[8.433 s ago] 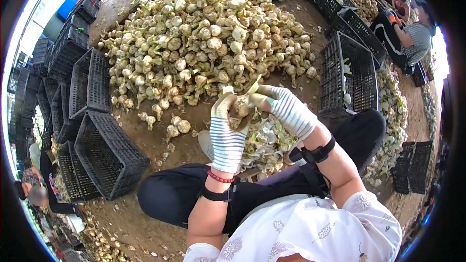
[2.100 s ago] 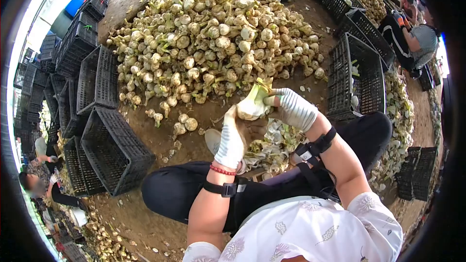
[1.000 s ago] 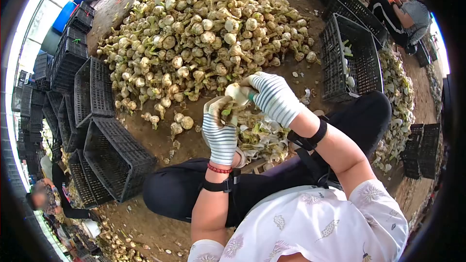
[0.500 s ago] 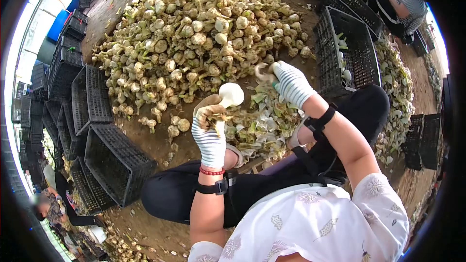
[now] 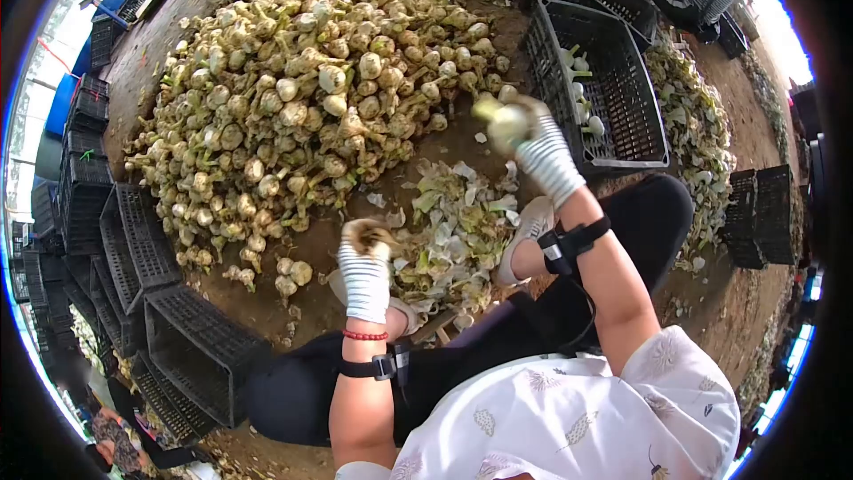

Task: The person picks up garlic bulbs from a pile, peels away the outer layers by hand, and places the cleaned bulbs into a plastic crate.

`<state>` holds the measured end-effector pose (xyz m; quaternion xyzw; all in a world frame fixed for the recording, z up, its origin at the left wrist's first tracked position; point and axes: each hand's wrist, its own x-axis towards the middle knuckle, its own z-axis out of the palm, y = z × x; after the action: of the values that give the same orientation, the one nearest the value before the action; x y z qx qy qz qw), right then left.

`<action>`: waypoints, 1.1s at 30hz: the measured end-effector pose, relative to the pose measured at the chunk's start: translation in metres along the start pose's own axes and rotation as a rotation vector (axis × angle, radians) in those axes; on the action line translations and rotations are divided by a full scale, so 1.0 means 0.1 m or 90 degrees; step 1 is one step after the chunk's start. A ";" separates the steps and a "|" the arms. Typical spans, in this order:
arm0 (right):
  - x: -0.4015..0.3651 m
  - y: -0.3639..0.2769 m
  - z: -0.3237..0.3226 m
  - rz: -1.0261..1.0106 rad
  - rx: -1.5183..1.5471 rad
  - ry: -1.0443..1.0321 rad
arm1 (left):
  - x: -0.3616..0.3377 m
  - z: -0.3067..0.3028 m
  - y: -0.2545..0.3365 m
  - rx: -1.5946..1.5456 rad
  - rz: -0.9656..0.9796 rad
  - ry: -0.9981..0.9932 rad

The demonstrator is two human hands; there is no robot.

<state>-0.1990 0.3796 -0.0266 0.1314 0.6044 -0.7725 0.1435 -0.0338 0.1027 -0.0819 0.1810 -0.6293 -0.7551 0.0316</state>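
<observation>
Bright daylight from the sides, blurred hands, curved dark-rimmed fisheye edges.

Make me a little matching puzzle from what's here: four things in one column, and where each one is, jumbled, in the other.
1. Red bracelet
2. Heap of peelings
3. White bulbs
4. Pale bulb

A. Inside a black crate
B. In the right hand
C. Around the left wrist
D. On the ground beside the right shoe

Pairs: 1-C, 2-D, 3-A, 4-B
</observation>
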 end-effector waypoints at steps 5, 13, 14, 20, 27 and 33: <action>0.67 0.41 -0.76 -0.142 0.252 0.347 | 0.04 0.14 -0.81 0.474 -0.072 -0.206; 2.60 1.57 -1.25 0.065 -0.432 0.387 | 0.12 0.15 -0.34 0.421 -0.139 -0.051; 2.62 1.51 -1.26 0.104 -0.501 0.375 | 0.10 0.14 -0.41 0.360 -0.147 -0.043; 2.17 1.45 -0.91 0.095 -0.427 0.450 | 0.20 0.40 -0.03 0.203 -0.189 0.061; 0.20 1.06 0.98 -0.196 -0.140 -0.159 | 0.19 0.39 0.28 -0.164 -0.146 0.024; -0.61 0.43 1.29 -0.501 -0.442 -0.392 | 0.00 0.14 0.55 -0.274 -0.057 0.103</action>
<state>-0.1306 0.2480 -0.0117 -0.3856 0.7550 -0.5281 0.0496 -0.0479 0.1043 -0.0267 0.2578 -0.4409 -0.8554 0.0862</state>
